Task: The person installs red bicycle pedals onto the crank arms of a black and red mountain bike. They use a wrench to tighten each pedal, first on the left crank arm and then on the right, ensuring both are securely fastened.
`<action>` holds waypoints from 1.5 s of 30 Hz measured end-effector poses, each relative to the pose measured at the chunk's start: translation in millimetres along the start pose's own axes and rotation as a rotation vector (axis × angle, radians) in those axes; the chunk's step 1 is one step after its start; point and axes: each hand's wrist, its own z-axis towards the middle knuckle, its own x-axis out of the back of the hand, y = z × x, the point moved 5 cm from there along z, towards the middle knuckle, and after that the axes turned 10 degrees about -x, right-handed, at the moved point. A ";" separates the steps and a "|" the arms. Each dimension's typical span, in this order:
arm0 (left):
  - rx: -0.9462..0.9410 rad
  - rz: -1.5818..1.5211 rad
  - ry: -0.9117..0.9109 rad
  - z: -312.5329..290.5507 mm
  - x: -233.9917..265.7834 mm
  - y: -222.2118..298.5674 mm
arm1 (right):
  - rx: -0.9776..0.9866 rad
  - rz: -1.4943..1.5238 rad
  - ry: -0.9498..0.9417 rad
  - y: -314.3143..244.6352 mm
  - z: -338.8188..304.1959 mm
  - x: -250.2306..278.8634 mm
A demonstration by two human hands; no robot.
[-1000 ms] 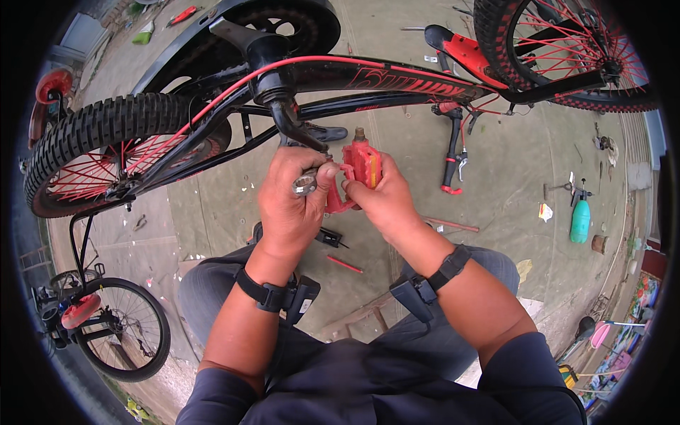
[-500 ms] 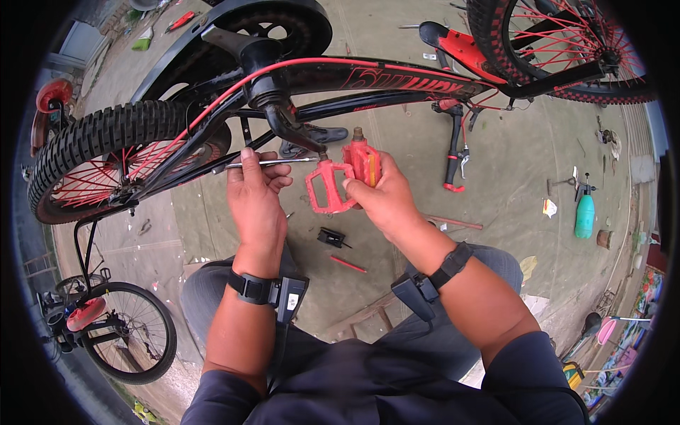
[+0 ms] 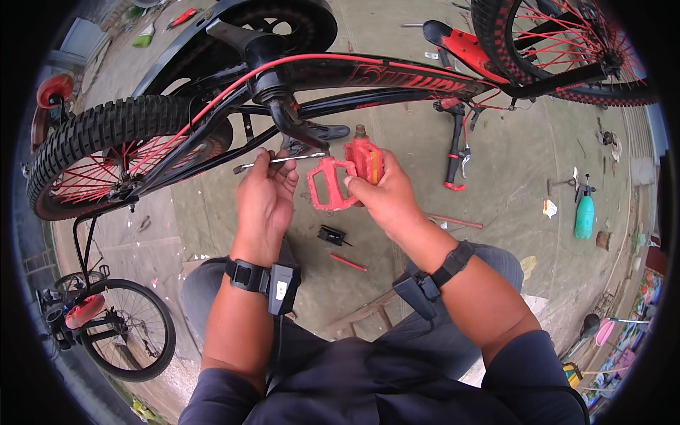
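My left hand [image 3: 265,202] has pulled off the red pedals [image 3: 347,177], now pinching a thin wrench [image 3: 280,161]. My right hand [image 3: 382,198] alone grips both pedals, so they're free of the crank [image 3: 301,127].

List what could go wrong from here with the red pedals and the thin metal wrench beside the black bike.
1. The right hand grips two red plastic platform pedals at once; one may slip and drop onto the concrete ground.
2. The left hand pinches the thin silver wrench only by its fingertips; it could slide out near the black crank arm.
3. A small black part and a red rod lie loose between the knees and could be kicked away.
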 end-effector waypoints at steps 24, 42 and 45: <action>0.071 -0.053 0.029 4.7 4.7 -10.9 | 0.007 0.068 0.026 0.8 0.4 -0.8; -1.359 1.194 -0.630 -68.2 -81.3 26.3 | -0.009 0.035 0.044 -3.4 -1.4 -0.5; -0.609 0.635 -0.346 -47.0 -47.2 13.9 | -0.012 0.026 0.009 -1.6 -0.4 -0.7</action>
